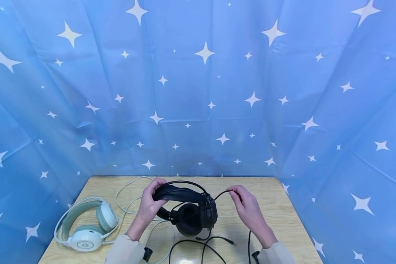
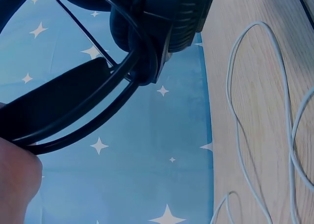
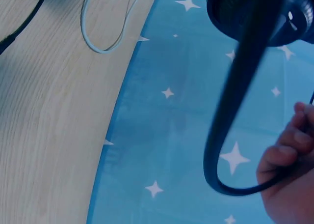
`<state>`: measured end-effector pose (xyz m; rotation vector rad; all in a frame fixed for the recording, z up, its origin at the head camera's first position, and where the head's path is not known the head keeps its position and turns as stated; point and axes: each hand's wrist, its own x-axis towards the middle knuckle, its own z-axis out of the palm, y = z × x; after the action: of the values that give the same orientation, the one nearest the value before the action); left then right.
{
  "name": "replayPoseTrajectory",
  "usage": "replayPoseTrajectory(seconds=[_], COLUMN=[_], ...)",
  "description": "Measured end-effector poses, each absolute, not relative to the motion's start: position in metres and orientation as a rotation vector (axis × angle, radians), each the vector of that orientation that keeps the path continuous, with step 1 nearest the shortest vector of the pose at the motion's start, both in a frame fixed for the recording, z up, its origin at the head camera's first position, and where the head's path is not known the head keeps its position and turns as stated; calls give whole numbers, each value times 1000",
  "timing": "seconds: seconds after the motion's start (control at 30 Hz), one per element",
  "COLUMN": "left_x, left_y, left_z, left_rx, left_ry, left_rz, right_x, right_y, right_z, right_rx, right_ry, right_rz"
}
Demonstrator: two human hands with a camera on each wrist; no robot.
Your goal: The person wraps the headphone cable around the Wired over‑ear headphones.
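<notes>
Black over-ear headphones [image 1: 208, 212] are held above the wooden table, tilted on their side. My left hand [image 1: 149, 203] grips them by the padded headband [image 1: 175, 193], thumb below and fingers over the top. To the right, my right hand [image 1: 247, 207] pinches the black cable [image 1: 222, 193] that belongs to the headphones. In the right wrist view the cable [image 3: 230, 190] bends in a loop into my curled fingers [image 3: 279, 157]. The left wrist view shows the headband [image 2: 64, 106] and one ear cup [image 2: 181, 17]; most of my left hand is out of that frame.
White and green headphones [image 1: 85, 238] lie at the table's left, their pale cable [image 1: 118, 194] looping toward the middle. More black cable with a plug [image 1: 230, 242] lies at the front of the wooden table [image 1: 277, 220]. A blue star-patterned curtain [image 1: 198, 91] surrounds the table.
</notes>
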<state>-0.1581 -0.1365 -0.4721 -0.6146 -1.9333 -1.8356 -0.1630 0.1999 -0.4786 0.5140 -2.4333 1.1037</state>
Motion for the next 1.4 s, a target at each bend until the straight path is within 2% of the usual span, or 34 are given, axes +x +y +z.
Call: replayPoseTrajectory(seconds=[0.27,0.37,0.93,1.13,1.4], left_x=[-156,-156,-158,-159,-160], left_y=[-141,-141,-138,-130,-125], left_z=[-474,-474,-480,-484,-487], left_rx=[-619,-624,-890,-946,-1091], left_ry=[-1957,-1959,-1877,-1682,-1328], left_rz=[-1920,-1935,-2168,-2415,-2610], right_x=[-172,-176,-188,-196,-198], right_y=[202,200,169,168,174], right_z=[-480,-480,-483,-487,-506], right_rx=[269,259,423,642,846], right_ry=[-2514,-2519,-2573,-2703,-2758], right_rz=[1225,1247,1334,1464,2006])
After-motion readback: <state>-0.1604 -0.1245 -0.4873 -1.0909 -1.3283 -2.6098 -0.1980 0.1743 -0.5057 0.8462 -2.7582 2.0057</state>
